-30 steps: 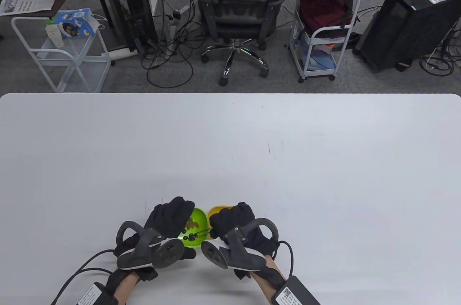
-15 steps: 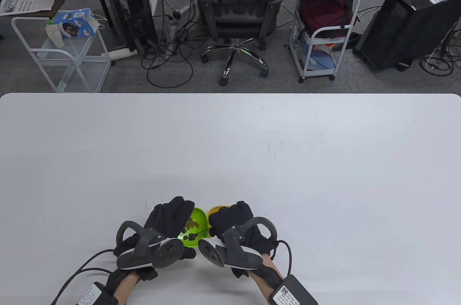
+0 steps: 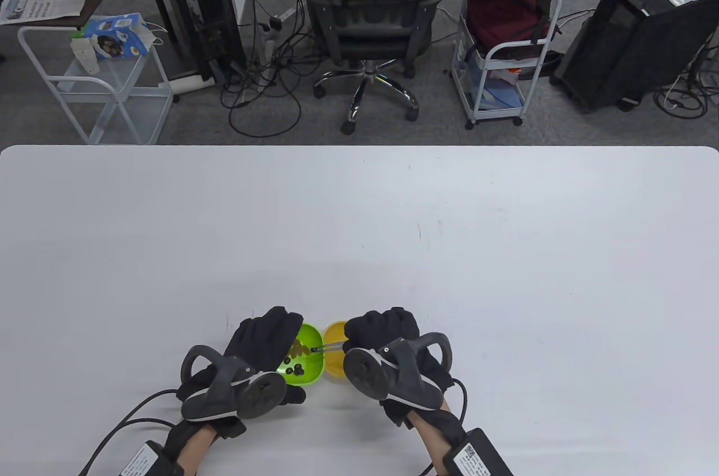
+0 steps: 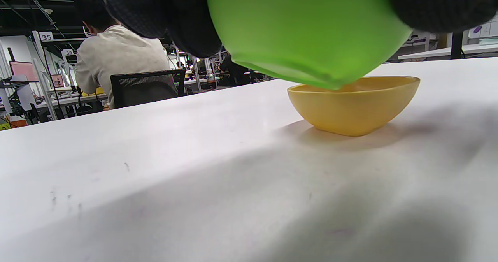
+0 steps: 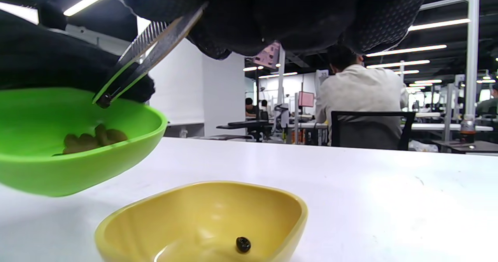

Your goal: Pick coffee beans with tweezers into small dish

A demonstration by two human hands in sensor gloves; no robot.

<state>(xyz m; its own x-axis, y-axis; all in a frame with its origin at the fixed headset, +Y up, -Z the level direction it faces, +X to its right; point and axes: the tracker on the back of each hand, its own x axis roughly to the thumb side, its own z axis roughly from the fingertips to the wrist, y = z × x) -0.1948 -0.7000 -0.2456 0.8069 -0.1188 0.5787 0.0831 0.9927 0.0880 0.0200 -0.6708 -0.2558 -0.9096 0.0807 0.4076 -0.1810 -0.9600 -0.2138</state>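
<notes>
Right hand [image 3: 387, 338] has shifted right, exposing yellow dish [image 3: 336, 355]. Its grip pinches tweezers [image 5: 149, 53] clamping one bean [image 5: 103, 101] over tilted green bowl [image 3: 303, 355], held by left hand [image 3: 261, 338], lower centre.

Beyond my white surface [image 3: 393, 206]: black office chair [image 3: 371, 21], white wire cart [image 3: 95, 88] carrying a blue box [image 3: 115, 36], second cart [image 3: 503, 66] holding a maroon bag [image 3: 503, 21], black computer tower [image 3: 640, 32], floor cables [image 3: 264, 82].

a lime-green bowl [image 5: 78, 153], a yellow dish [image 5: 202, 219], 1 dark bean [image 5: 243, 244], silver ridged tweezers [image 5: 144, 55], black gloves [image 3: 264, 338].
</notes>
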